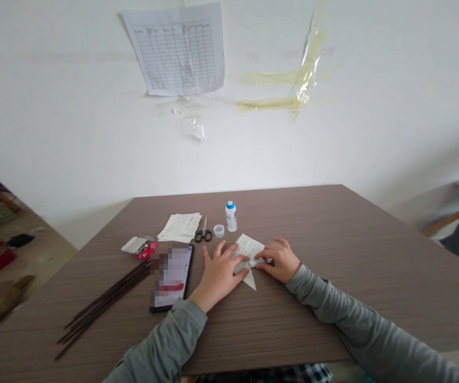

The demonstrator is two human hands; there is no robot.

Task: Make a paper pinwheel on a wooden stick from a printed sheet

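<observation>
Around the middle of the tabletop [293, 223], a folded printed sheet [247, 243] is lying between the person's two hands, one pointed tip facing the near edge. The left hand [220, 272] is spreading its fingers and resting some on the paper; the right hand [280, 261] is pinching a fold, close to the left but apart. Toward the far edge, a blue-capped bottle [231, 219] is standing upright beside a small round cap [219, 231] and black-handled scissors [203, 234]. Thin dark sticks [105, 302] are slanting toward the near left corner.
</observation>
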